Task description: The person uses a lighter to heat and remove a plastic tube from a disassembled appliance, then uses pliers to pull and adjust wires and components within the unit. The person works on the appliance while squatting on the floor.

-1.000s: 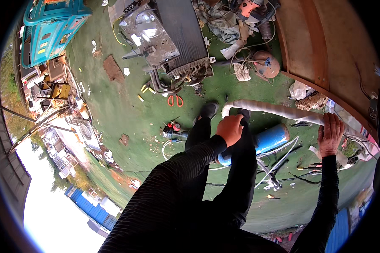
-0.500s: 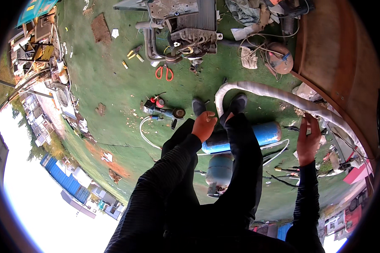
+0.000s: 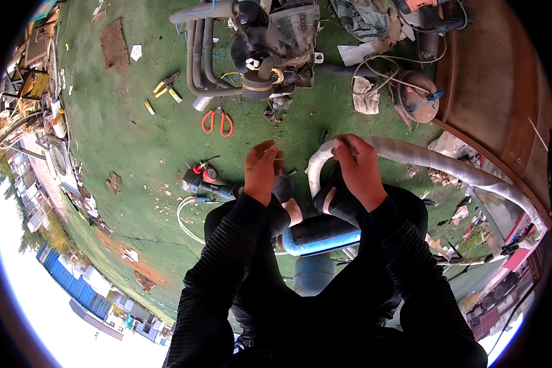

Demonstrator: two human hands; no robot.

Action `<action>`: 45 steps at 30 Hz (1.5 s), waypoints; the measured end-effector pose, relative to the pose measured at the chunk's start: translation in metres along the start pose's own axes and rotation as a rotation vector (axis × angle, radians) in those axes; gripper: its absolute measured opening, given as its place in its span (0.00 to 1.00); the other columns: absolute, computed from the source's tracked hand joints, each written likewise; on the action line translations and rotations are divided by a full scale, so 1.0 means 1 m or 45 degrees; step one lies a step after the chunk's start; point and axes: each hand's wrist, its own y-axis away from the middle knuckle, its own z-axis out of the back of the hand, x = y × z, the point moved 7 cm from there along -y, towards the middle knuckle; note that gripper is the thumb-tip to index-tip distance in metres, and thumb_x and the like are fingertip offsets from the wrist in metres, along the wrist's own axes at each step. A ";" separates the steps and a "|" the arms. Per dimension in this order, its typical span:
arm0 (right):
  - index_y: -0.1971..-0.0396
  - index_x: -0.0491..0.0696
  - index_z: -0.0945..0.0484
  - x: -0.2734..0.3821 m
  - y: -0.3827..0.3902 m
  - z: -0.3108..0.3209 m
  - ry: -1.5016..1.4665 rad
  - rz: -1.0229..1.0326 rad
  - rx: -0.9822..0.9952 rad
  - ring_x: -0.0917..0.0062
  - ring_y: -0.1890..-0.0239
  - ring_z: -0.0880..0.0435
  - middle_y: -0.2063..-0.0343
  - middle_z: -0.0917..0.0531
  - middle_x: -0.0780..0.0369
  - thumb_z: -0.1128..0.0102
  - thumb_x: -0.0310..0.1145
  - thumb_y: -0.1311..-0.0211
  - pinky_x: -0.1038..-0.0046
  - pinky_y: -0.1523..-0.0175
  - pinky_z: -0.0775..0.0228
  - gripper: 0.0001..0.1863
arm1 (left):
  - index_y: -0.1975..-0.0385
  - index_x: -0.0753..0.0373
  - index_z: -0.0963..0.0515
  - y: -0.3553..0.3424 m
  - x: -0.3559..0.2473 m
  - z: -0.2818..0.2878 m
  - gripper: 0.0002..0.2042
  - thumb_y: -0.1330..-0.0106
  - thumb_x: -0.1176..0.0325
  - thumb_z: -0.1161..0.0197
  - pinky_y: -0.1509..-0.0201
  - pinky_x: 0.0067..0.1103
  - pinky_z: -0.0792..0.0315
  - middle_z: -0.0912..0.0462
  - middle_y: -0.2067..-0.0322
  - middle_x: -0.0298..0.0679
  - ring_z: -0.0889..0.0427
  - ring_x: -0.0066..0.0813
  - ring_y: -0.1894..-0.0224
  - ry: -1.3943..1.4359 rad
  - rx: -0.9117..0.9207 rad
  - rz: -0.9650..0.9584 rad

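Observation:
My left hand hangs above the green floor, fingers curled inward; whatever it holds, if anything, is hidden. To its right, my right hand has its fingers and thumb bent together. It overlaps the bend of a white-wrapped hose, and I cannot tell whether it touches it. Beside my left wrist lies a blue-black angle grinder with a small red-capped item. Red-handled scissors rest farther ahead, partly under a dirty machine unit with pipes. A blue cylinder lies between my legs.
Yellow-handled pliers lie at the far left. A brown panel stands along the right, beside a round rusty part with a cord. Grey cloth sits at the far right. A pale blue tank is near me.
My right hand has come in from the far right to the middle. My left hand has shifted left and slightly forward. My knees are bent wider and my body is lower.

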 end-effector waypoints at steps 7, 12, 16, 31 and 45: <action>0.58 0.39 0.17 -0.001 -0.085 0.026 0.103 0.314 -0.265 0.84 0.73 0.20 0.77 0.16 0.62 0.37 0.35 0.25 0.76 0.66 0.27 0.13 | 0.43 0.59 0.23 -0.044 -0.029 -0.018 0.12 0.23 0.66 0.43 0.66 0.26 0.23 0.21 0.68 0.32 0.19 0.25 0.70 0.166 -0.042 -0.159; 0.59 0.40 0.17 -0.015 -0.096 0.051 0.041 0.385 -0.425 0.84 0.77 0.25 0.80 0.20 0.63 0.36 0.36 0.25 0.75 0.70 0.30 0.12 | 0.58 0.56 0.26 -0.063 -0.036 -0.032 0.04 0.24 0.65 0.41 0.69 0.25 0.27 0.28 0.74 0.28 0.24 0.23 0.74 0.086 -0.067 -0.272; 0.60 0.38 0.18 -0.020 -0.102 0.079 -0.298 0.374 -0.513 0.85 0.75 0.25 0.77 0.20 0.66 0.38 0.36 0.24 0.77 0.68 0.31 0.14 | 0.66 0.53 0.31 -0.072 -0.038 -0.045 0.08 0.24 0.64 0.40 0.70 0.25 0.29 0.31 0.77 0.27 0.26 0.23 0.76 -0.015 -0.056 -0.330; 0.54 0.40 0.21 -0.003 -0.091 0.112 -0.870 0.309 -0.571 0.88 0.69 0.21 0.70 0.19 0.68 0.42 0.37 0.21 0.82 0.65 0.26 0.14 | 0.50 0.56 0.22 -0.082 -0.012 -0.110 0.07 0.22 0.63 0.40 0.75 0.21 0.37 0.31 0.78 0.27 0.33 0.19 0.80 0.106 0.076 -0.572; 0.58 0.47 0.17 -0.022 -0.085 0.130 -1.114 0.193 -0.695 0.88 0.77 0.26 0.76 0.21 0.70 0.43 0.39 0.21 0.82 0.72 0.34 0.12 | 0.50 0.64 0.20 -0.055 0.081 -0.143 0.09 0.21 0.68 0.43 0.75 0.19 0.35 0.27 0.76 0.28 0.31 0.16 0.79 -0.253 0.160 -0.433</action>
